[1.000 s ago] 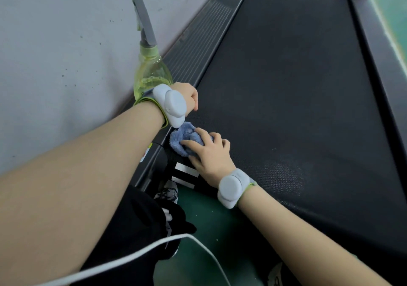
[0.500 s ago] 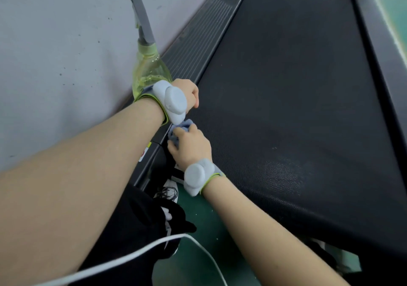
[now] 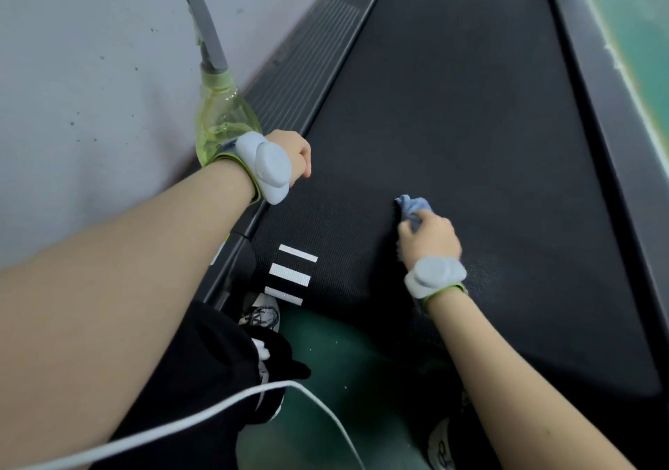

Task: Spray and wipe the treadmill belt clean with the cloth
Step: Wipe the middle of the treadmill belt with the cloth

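Cloth (image 3: pixel 412 208) in the right hand (image 3: pixel 430 239) had swept from the belt's left edge, where it sat bunched beside the other hand a second before, out toward the middle of the treadmill belt (image 3: pixel 470 114). In the head view, the fingers were curled shut around the blue wad, pressing it flat against the black surface near the belt's rear end. That shift suggested a wiping stroke was under way across the width, with most of the belt ahead apparently not yet reached.

The left hand (image 3: pixel 295 158) had held its place at the left side rail (image 3: pixel 318 49), closed in a fist around the lower body of the green spray bottle (image 3: pixel 221 118), which stood upright against the grey wall (image 3: pixel 90 53) with its nozzle pointing up and away. Both wrists carried pale grey bands.

Three white stripes (image 3: pixel 291 275) marked the belt just left of the wiping hand. Below the belt's end lay green floor (image 3: pixel 344 361), a white sneaker (image 3: pixel 262 315), dark clothing and a white cable (image 3: pixel 217 411) crossing the foreground. Nothing lay on the belt ahead of the cloth; the right side rail (image 3: pixel 593 107) bounded the stroke on the far side, and the cable hung clear of it.
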The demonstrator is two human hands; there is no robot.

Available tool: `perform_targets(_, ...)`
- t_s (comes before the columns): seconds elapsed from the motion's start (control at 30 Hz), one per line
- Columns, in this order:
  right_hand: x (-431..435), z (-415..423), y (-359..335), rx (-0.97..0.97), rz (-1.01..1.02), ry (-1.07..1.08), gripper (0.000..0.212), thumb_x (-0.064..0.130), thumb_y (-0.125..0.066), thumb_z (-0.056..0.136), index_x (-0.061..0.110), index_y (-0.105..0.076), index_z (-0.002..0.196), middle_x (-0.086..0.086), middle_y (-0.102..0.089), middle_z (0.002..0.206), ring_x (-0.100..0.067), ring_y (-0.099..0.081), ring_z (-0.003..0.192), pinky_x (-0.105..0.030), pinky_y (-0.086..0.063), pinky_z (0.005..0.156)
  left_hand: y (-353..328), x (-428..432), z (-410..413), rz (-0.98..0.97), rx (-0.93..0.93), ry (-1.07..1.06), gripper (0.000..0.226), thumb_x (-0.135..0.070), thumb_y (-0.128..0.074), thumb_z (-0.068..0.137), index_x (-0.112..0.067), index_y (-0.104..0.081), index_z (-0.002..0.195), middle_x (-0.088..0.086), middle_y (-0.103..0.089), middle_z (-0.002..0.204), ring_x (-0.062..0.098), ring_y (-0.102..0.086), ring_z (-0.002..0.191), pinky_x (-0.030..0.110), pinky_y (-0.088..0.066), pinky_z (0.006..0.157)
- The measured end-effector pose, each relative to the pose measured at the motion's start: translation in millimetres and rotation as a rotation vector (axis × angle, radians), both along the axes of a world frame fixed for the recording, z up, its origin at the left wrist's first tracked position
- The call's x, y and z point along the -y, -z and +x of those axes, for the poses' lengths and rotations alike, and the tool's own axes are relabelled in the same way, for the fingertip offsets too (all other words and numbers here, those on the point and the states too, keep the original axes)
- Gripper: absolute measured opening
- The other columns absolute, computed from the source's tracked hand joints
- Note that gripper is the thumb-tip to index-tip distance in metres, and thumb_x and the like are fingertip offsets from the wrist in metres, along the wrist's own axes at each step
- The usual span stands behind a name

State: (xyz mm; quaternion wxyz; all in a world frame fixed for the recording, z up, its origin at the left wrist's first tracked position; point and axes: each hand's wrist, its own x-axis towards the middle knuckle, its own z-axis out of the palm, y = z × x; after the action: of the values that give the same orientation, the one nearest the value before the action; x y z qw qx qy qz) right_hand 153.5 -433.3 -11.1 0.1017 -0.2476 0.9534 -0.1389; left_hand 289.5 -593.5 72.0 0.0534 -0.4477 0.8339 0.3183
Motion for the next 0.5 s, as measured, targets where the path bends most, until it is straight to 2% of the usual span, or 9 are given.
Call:
perform_targets(0.2,60,87,-2,0.056,-0.027,-0.465,0.03,0.033,-0.049,0.091,0.018,-0.063,0.114,-0.01,-0.05,0.122,-0.032,-0.059,0.101,-0.031,-0.044,0.08,1,-2,-4,-0.032,0.017,0.017,0.035,0.009,-0.034,0.086,-0.014,-0.06,0.081,-0.001,-0.048,0.057,0.019,-0.047,0.058,0.017,-0.034,0.051)
perform_targets(0.27,62,92,-2,0.041,-0.011,-0.592,0.03,0.037,-0.05,0.092,0.02,-0.061,0.115,-0.009,-0.048,0.122,-0.032,-0.056,0.102,-0.032,-0.042,0.078,0,-4,-10,-0.025,0.026,0.019,0.035,0.009,-0.033,0.088,-0.013,-0.06,0.087,-0.001,-0.047,0.06,0.017,-0.045,0.057,0.018,-0.033,0.05)
perform_targets(0.37,48,65,1,-0.035,0.024,-0.593,0.03,0.032,-0.047,0.094,0.021,-0.059,0.119,-0.009,-0.045,0.121,-0.03,-0.053,0.105,-0.031,-0.038,0.074,-1,-8,-19,-0.016,0.025,0.028,0.036,0.009,-0.032,0.088,-0.011,-0.062,0.094,0.004,-0.054,0.065,0.014,-0.045,0.055,0.019,-0.034,0.049)
perform_targets(0.43,30,31,3,-0.08,0.039,-0.481,0.03,0.033,-0.045,0.095,0.02,-0.06,0.117,-0.009,-0.046,0.119,-0.031,-0.052,0.105,-0.03,-0.036,0.072,-2,-13,-27,-0.005,0.038,0.042,0.039,0.008,-0.033,0.088,-0.006,-0.065,0.104,0.006,-0.057,0.069,0.02,-0.049,0.062,0.018,-0.034,0.05)
perform_targets(0.5,10,-9,5,-0.113,0.074,-0.324,0.029,0.033,-0.045,0.094,0.019,-0.062,0.113,-0.01,-0.046,0.117,-0.032,-0.053,0.105,-0.03,-0.038,0.072,-3,-16,-32,-0.011,0.05,0.057,0.041,0.008,-0.033,0.09,-0.004,-0.064,0.113,0.011,-0.066,0.098,0.02,-0.049,0.08,0.016,-0.032,0.052)
